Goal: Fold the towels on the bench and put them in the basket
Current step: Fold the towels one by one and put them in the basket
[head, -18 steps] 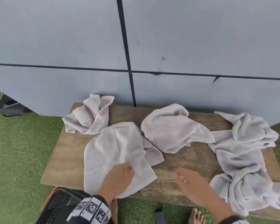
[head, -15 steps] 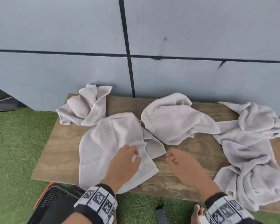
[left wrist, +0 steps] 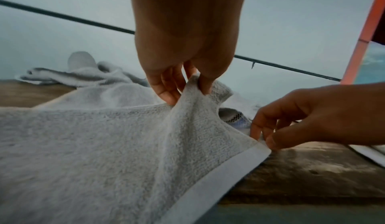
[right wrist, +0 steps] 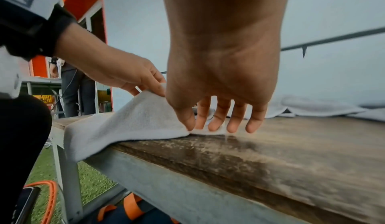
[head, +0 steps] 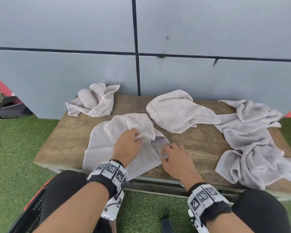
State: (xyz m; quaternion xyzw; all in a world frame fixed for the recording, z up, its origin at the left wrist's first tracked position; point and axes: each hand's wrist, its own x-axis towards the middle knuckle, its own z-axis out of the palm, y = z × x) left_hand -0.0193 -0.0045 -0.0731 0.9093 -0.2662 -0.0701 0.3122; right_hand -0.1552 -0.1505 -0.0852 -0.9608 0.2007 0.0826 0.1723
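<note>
Both our hands work the nearest towel (head: 107, 142) at the desk's (head: 71, 140) front edge: left hand (head: 127, 145) pinching its raised fold, right hand (head: 174, 155) just beside, nipping its near-right corner.

4 pale grey terry towels lie on the wooden surface (head: 71, 140). The near towel (head: 107, 142) lies spread, its front edge hanging over the rim and 1 fold lifted. Beyond it lie a crumpled towel (head: 94, 101) far left, a mounded towel (head: 175, 111) at centre and a long rumpled towel (head: 252, 143) at right.
</note>
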